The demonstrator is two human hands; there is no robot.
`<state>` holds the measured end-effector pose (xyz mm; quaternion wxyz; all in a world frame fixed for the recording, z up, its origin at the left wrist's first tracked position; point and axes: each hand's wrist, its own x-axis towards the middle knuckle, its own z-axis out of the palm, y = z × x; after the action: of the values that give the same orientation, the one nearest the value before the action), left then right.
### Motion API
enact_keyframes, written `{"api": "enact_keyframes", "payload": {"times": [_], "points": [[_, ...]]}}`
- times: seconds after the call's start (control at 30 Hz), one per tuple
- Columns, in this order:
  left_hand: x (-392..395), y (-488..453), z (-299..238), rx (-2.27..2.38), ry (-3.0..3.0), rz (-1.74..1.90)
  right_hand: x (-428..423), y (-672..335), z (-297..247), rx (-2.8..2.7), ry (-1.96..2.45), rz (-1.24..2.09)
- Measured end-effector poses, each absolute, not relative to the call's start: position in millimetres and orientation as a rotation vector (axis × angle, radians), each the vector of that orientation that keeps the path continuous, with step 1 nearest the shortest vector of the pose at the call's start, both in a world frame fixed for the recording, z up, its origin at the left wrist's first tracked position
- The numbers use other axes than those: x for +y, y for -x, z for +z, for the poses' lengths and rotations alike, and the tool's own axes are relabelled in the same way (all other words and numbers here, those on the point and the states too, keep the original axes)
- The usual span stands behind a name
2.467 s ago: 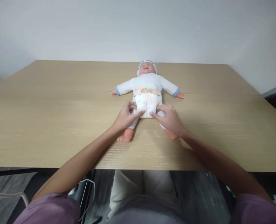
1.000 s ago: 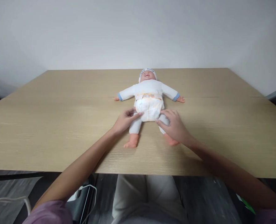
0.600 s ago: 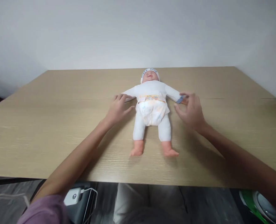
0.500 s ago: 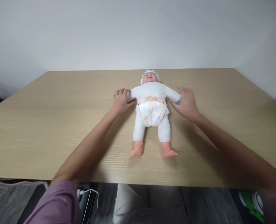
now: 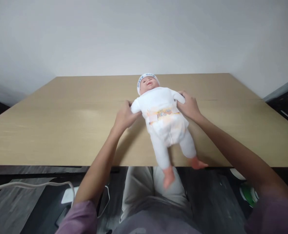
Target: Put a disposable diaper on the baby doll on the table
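Note:
A baby doll (image 5: 158, 100) in a white bodysuit lies tilted between my hands, its head to the upper left and its feet to the lower right. It wears a white headband (image 5: 144, 76) with blue lettering and a diaper (image 5: 170, 128) with an orange-printed waistband. My left hand (image 5: 125, 113) is closed round the doll's arm on the left. On the other side my right hand (image 5: 189, 105) grips the other arm. One bare foot (image 5: 168, 177) hangs past the table's front edge; the legs look slightly blurred.
The doll is over a light wooden table (image 5: 61, 130) that meets a pale wall (image 5: 144, 35). Below the front edge, a white cable (image 5: 32, 184) runs at the left, and a green-and-white object (image 5: 249, 195) is at the lower right. My legs are under the table.
The doll has shifted toward me and turned, its head to the left and feet to the right. My hands, beside its arms before, now hold them. The view has tipped down.

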<state>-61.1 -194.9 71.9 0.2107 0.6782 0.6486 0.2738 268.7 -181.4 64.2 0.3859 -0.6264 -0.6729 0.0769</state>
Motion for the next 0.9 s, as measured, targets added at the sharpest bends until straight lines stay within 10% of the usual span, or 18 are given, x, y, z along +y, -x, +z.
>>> {"api": "enact_keyframes", "payload": {"times": [0.43, 0.9], "points": [[-574, 75, -10, 1.645, -1.57, 0.559, -477, -261, 48, -2.012, 1.336, 0.588], [-648, 97, -68, 1.699, -1.787, 0.286, -545, -264, -55, -2.013, 1.386, 1.177]]}}
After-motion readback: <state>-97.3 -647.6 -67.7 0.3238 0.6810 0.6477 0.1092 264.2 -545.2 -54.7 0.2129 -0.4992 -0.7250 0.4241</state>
